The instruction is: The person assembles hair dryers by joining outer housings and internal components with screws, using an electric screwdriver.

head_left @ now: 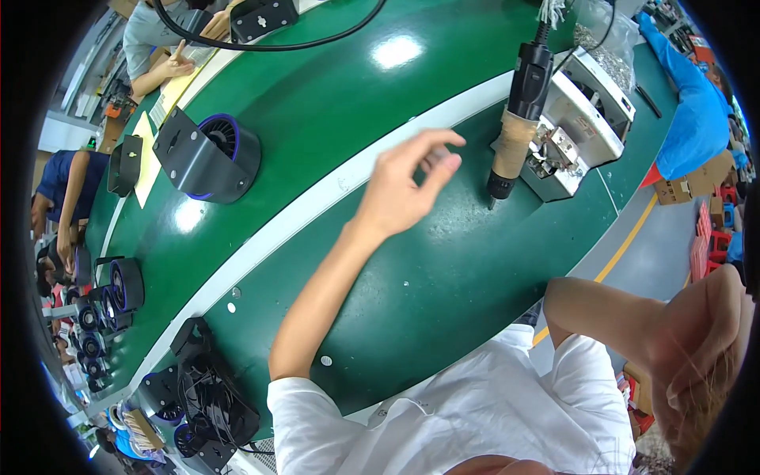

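Note:
My left hand (408,182) reaches over the green work surface with its fingers loosely bent. Thumb and forefinger stay apart, and I see nothing held between them. To its right hangs a black electric screwdriver (518,119) with tan tape round its lower body, its bit pointing down. Behind it stands a white-and-grey screw feeder (582,131) with a metal mechanism at its front. My right hand (704,340) is raised at the right rim, close to the camera and away from the table. Its fingertips are hidden, so its grip cannot be made out.
A white strip (332,186) divides the green bench. Beyond it stands a black fan unit on a bracket (229,150). A black assembly with cables (210,388) sits at lower left. Co-workers' hands (178,63) appear at upper left. A bag of screws (606,43) lies behind the feeder.

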Available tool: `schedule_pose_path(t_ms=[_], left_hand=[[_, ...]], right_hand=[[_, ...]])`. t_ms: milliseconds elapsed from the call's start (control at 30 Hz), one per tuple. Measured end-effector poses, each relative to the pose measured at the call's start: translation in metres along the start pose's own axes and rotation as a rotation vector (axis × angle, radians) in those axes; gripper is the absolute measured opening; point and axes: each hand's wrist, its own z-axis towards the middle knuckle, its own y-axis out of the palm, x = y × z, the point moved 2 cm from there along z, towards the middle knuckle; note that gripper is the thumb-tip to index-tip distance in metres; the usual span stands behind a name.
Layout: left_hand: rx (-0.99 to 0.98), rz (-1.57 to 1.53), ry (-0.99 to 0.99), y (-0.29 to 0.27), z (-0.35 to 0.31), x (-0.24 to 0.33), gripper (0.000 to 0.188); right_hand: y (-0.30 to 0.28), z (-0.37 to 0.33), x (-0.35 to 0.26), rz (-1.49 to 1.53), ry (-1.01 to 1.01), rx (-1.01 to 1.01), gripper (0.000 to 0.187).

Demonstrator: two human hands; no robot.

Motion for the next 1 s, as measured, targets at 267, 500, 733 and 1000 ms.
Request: schedule_pose_path(t_ms=[267,500,733,1000], left_hand=[[-0.177,0.047,-0.229,0.018,-0.001,-0.031,0.025],[-0.179,0.067,-0.215,0.016,0.000,-0.032,0.025],[-0.184,0.086,-0.191,0.016,0.000,-0.034,0.025],[-0.196,0.092,-0.206,0.015,-0.001,-0.032,0.026]], right_hand=[[-0.004,0.011,0.030,0.025,-0.002,0.022,0.035],[-0.021,0.024,0.051,0.040,-0.022,0.018,0.032],[-0.049,0.025,0.045,0.043,-0.047,-0.012,0.029],[-0.008,0.060,0.079,0.053,-0.062,-0.057,0.027]])
